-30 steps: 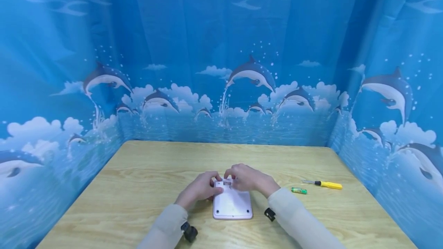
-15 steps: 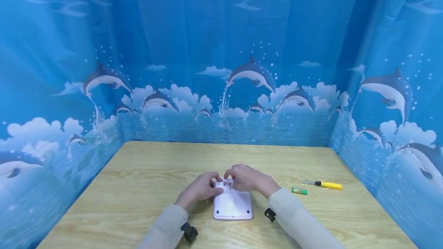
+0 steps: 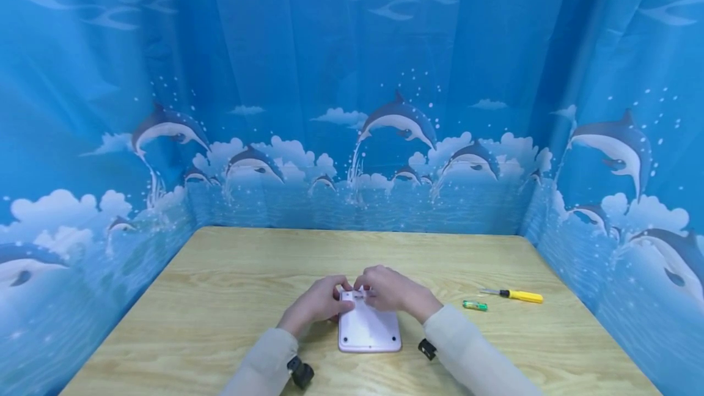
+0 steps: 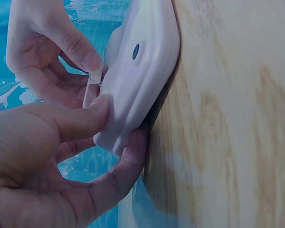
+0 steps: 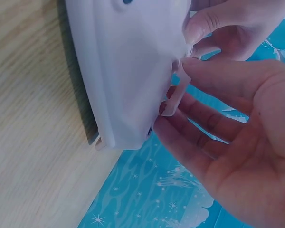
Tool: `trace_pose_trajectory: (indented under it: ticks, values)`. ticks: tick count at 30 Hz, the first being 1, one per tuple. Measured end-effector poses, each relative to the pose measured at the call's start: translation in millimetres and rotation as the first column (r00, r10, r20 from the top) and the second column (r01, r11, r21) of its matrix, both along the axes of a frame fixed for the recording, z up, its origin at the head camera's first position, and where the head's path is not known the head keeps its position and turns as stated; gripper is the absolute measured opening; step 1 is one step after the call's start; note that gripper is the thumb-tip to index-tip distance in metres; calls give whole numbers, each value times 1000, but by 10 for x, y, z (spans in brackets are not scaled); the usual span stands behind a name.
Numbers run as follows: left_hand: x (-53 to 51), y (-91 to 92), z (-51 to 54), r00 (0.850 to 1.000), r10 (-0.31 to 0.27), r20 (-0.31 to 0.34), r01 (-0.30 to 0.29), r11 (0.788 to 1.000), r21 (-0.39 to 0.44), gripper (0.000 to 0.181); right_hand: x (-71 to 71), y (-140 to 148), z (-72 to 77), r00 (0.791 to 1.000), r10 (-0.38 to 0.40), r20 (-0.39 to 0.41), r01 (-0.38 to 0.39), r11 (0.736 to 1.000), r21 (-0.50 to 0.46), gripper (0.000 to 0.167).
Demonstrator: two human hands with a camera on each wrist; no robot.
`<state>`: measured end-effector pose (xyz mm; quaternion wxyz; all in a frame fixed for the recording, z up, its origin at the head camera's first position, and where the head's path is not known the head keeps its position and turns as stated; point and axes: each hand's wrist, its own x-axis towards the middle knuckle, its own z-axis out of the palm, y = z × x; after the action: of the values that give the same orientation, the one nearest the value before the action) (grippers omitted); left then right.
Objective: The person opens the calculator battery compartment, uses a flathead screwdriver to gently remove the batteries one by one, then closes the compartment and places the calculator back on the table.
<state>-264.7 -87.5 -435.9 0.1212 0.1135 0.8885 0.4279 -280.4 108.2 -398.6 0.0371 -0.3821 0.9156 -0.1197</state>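
A flat, pale pink device that looks like a calculator (image 3: 370, 326) lies back side up on the table, dark round spots near its corners. My left hand (image 3: 318, 305) grips its far left corner, thumb on top and fingers beneath, as the left wrist view shows. With thumb and fingers, my right hand (image 3: 393, 291) pinches a small pale battery cover (image 5: 176, 92) at the device's far edge. The cover stands tilted over an opening there. What lies inside the opening is hidden by the fingers and the cover.
A green battery (image 3: 475, 305) lies on the wooden table (image 3: 231, 280) to the right of my right hand. Beyond it is a screwdriver (image 3: 522, 296) with a yellow handle. A blue dolphin-print curtain (image 3: 352, 78) surrounds the table's back and sides.
My right fingers have shifted slightly, and the battery cover looks a little lower over the opening. My left hand keeps its grip; the calculator, battery and screwdriver stay in place.
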Motion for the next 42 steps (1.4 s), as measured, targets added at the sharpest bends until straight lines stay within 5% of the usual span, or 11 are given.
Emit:
trace_pose_trajectory:
  ticks: [42]
  values:
    - [-1, 2, 11, 1000, 0, 5, 0, 1000, -6, 25, 63, -1, -65, 995, -27, -97, 26, 1000, -14, 26]
